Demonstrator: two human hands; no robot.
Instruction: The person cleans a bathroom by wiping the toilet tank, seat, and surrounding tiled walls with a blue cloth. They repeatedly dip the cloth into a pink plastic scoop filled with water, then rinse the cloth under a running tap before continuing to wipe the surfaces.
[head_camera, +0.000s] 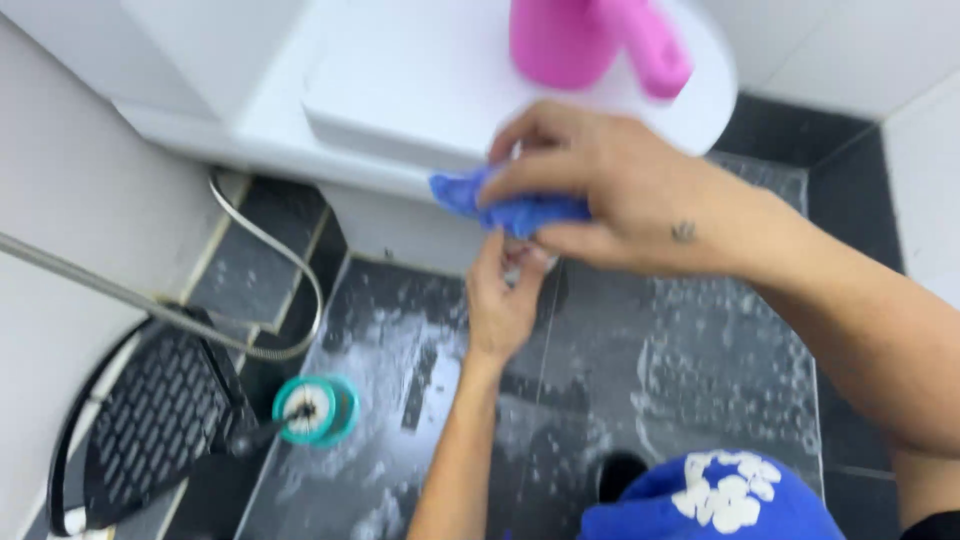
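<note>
My right hand (620, 190) presses a crumpled blue cloth (505, 205) against the front edge of a white toilet (400, 90). Just below it, my left hand (503, 300) reaches up under the toilet's rim, fingers curled around a small whitish thing I cannot make out. A pink spray bottle (590, 40) lies on the closed white lid, right above my right hand.
The dark tiled floor (690, 350) is wet and soapy. A teal toilet brush holder (318, 410) stands at lower left, beside a black slotted bin (150, 420) and a metal hose (270, 250). A blue and white cloth (715, 500) sits at the bottom edge. White walls on both sides.
</note>
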